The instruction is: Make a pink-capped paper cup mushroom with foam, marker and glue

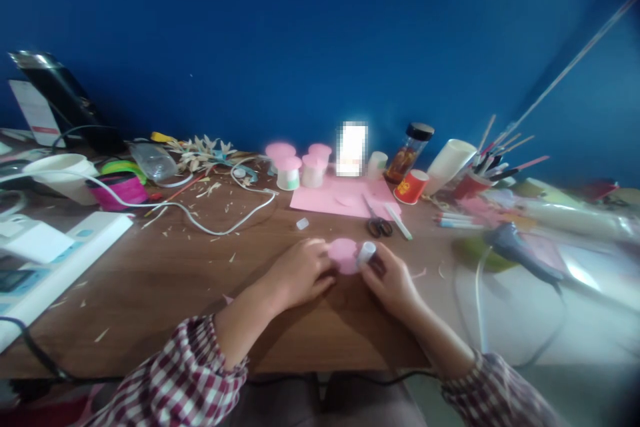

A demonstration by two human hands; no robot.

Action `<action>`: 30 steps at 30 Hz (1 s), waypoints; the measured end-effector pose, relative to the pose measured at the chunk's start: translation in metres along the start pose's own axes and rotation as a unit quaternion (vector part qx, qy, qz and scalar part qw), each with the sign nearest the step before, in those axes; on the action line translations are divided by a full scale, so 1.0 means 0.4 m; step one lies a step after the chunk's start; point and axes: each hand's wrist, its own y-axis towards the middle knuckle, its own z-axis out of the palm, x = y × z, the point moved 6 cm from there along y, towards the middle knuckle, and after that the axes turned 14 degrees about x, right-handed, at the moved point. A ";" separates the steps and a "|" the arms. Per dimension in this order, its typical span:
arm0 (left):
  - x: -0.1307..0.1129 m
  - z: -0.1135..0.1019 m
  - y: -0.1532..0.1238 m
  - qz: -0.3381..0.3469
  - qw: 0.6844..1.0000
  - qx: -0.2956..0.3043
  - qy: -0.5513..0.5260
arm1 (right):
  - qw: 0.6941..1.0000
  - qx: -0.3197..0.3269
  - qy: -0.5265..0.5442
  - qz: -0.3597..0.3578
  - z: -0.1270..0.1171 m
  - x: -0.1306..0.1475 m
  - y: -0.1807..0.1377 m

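Observation:
Near the middle of the table, my left hand pinches the left edge of a round pink paper disc. My right hand is closed round a short white glue stick, which is at the disc's right edge. Whether its tip touches the paper is too blurred to tell. A small translucent cap lies beyond my left hand. Past my right hand are black-handled scissors and a white pen-like stick, both partly on a pink paper sheet.
Several paper cups topped with pink discs stand at the back. Right of them are a red cup, a dark-lidded jar and a grey glue gun. A power strip and white cable occupy the left.

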 end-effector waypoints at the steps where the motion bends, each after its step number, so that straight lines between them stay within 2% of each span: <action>1: -0.001 0.000 0.000 0.002 1.000 0.001 0.001 | 1.000 -0.008 0.023 -0.002 -0.002 -0.002 -0.002; 3: -0.002 -0.001 0.001 0.004 1.000 0.002 0.002 | 0.999 -0.012 0.033 -0.001 -0.002 -0.003 -0.003; 9: -0.003 -0.003 0.000 0.001 1.000 -0.005 0.002 | 0.996 0.018 -0.084 0.012 0.013 0.007 0.001; 16: -0.001 0.000 -0.001 0.003 1.000 -0.001 0.006 | 1.000 -0.018 0.023 0.002 -0.002 -0.003 -0.002; 22: 0.000 0.000 -0.001 -0.003 1.000 -0.004 0.013 | 0.996 -0.004 -0.080 0.023 0.001 0.002 0.001; 27: -0.003 -0.003 -0.001 -0.001 1.000 0.004 0.008 | 0.998 -0.019 0.061 0.006 -0.007 0.000 0.002; 30: -0.005 -0.005 0.000 0.004 1.000 -0.001 0.001 | 0.998 -0.014 0.054 -0.001 0.000 0.008 0.005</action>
